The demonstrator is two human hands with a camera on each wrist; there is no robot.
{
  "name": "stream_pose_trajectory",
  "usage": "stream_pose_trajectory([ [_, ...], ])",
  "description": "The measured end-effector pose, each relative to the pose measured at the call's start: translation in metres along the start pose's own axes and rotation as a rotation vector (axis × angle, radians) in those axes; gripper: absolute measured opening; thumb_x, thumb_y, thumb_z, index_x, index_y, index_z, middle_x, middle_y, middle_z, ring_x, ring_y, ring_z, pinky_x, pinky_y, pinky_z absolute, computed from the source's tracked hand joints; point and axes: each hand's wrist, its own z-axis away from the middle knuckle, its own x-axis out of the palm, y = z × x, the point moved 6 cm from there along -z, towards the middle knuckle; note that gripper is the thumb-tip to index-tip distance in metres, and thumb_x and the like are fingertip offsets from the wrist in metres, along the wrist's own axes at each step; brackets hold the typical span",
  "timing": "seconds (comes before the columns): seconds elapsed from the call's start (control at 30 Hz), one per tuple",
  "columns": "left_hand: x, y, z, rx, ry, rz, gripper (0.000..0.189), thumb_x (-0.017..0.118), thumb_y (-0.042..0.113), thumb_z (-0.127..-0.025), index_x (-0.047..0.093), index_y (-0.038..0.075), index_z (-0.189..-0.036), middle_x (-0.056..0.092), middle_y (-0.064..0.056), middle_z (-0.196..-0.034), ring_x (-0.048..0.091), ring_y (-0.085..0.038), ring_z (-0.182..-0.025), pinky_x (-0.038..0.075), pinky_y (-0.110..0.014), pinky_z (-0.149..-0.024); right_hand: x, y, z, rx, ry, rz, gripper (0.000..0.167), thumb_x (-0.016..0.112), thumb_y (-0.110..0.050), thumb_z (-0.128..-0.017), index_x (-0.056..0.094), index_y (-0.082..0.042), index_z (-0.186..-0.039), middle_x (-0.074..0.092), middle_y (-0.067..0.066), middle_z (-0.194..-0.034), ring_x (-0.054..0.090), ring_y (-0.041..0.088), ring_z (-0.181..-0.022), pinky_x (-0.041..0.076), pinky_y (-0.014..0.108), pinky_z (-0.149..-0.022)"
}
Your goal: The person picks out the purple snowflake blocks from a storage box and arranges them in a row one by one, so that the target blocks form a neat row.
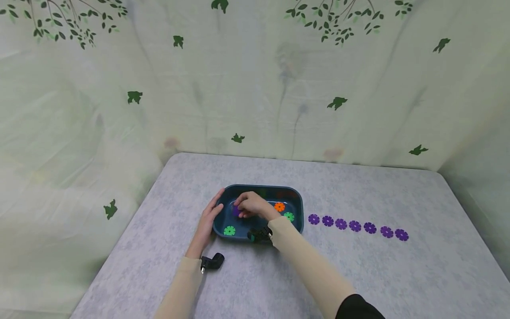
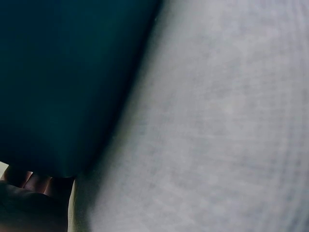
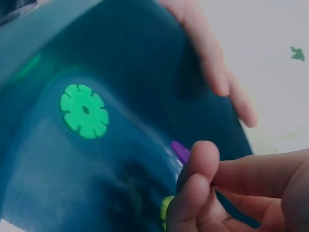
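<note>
A dark blue tray sits on the table, and my left hand holds its left side, thumb at the rim and fingers along the outer wall. In the left wrist view the tray's wall fills one side. My right hand reaches inside the tray. Its thumb and finger pinch a purple flower-shaped disc, mostly hidden behind the fingertips. Near the tray's front left lies a green flower disc; an orange disc and another green disc lie toward the right.
On the table right of the tray, several purple flower discs lie in a slanting row. A pale curtain with leaf and bird prints hangs behind the table. Black wrist cameras sit at both wrists, the right one over the tray's front rim.
</note>
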Motion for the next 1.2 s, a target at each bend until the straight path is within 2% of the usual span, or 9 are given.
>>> stream_pose_trajectory([
  [0.2,-0.005,-0.022,-0.010,0.025,0.028,-0.035,0.047,0.043,0.028,-0.103,0.036,0.024,-0.150,0.029,0.006,-0.153,0.018,-0.012,-0.142,0.010,-0.045,-0.114,-0.025,-0.006,0.015,-0.099,-0.030,-0.079,0.023,0.051,0.001,-0.093,0.061,0.008,-0.112,0.061,0.011,-0.082,0.057,0.013,-0.061,0.053,0.028,-0.064],
  [0.37,-0.005,-0.022,-0.011,0.034,0.034,-0.022,0.046,0.043,0.022,-0.104,0.036,0.023,-0.149,0.030,0.005,-0.153,0.018,-0.013,-0.142,0.010,-0.045,-0.114,-0.056,-0.010,0.038,-0.177,-0.032,-0.119,0.023,0.050,0.000,-0.095,0.057,0.007,-0.116,0.059,0.011,-0.087,0.054,0.017,-0.064,0.048,0.028,-0.062],
  [0.5,-0.005,-0.021,-0.010,0.033,0.033,-0.018,0.046,0.043,0.023,-0.103,0.037,0.024,-0.149,0.029,0.006,-0.154,0.017,-0.012,-0.142,0.011,-0.045,-0.114,-0.088,-0.005,0.054,-0.183,0.006,-0.143,0.023,0.050,-0.003,-0.096,0.055,0.005,-0.118,0.058,0.009,-0.083,0.052,0.016,-0.064,0.046,0.024,-0.059],
  [0.6,-0.005,-0.020,-0.008,0.029,0.036,-0.021,0.046,0.044,0.025,-0.103,0.037,0.024,-0.149,0.030,0.006,-0.153,0.018,-0.011,-0.141,0.011,-0.046,-0.114,-0.114,0.001,0.067,-0.171,0.054,-0.132,0.024,0.052,-0.006,-0.097,0.055,0.004,-0.118,0.058,0.007,-0.081,0.053,0.015,-0.064,0.049,0.024,-0.061],
  [0.77,-0.006,-0.019,-0.007,0.027,0.036,-0.017,0.047,0.044,0.025,-0.103,0.037,0.024,-0.149,0.030,0.007,-0.153,0.018,-0.011,-0.141,0.011,-0.045,-0.114,-0.155,0.019,0.091,-0.177,0.121,-0.100,0.027,0.052,-0.009,-0.098,0.052,0.005,-0.121,0.059,0.009,-0.081,0.054,0.017,-0.067,0.051,0.026,-0.066],
  [0.93,-0.006,-0.021,-0.007,0.030,0.033,-0.018,0.046,0.044,0.025,-0.103,0.037,0.025,-0.149,0.030,0.008,-0.153,0.018,-0.010,-0.141,0.011,-0.045,-0.114,-0.194,0.045,0.118,-0.185,0.168,-0.098,0.030,0.051,-0.012,-0.099,0.049,0.007,-0.123,0.057,0.012,-0.084,0.054,0.015,-0.068,0.051,0.028,-0.067],
  [1.2,-0.004,-0.019,-0.006,0.017,0.028,-0.030,0.047,0.043,0.025,-0.104,0.035,0.025,-0.150,0.028,0.008,-0.153,0.016,-0.010,-0.141,0.011,-0.043,-0.114,-0.251,0.096,0.179,-0.141,0.271,-0.115,0.033,0.051,-0.016,-0.100,0.045,0.007,-0.124,0.057,0.006,-0.085,0.054,0.012,-0.070,0.051,0.027,-0.068],
])
